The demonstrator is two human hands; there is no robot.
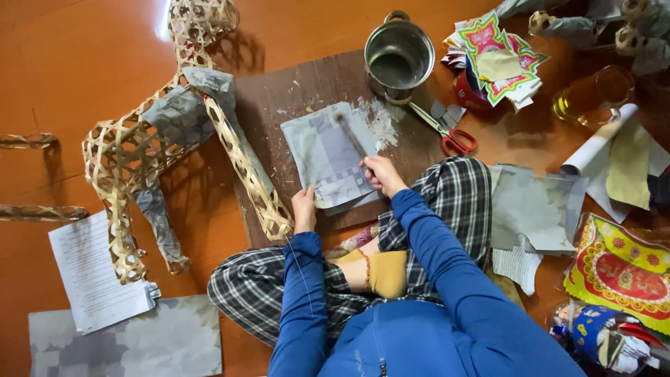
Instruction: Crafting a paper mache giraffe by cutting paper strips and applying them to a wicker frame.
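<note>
On a dark wooden board (293, 91) on the orange floor (70, 56), a grey printed paper sheet (328, 150) lies flat near the board's near edge. The left hand (303, 209) pins its near corner; the right hand (380, 174) grips a brush (349, 132) resting on it. At the board's far edge stands a steel pot (398, 56) holding pale liquid. A woven bamboo frame (132, 146), partly papered, lies along the board's left edge.
</note>
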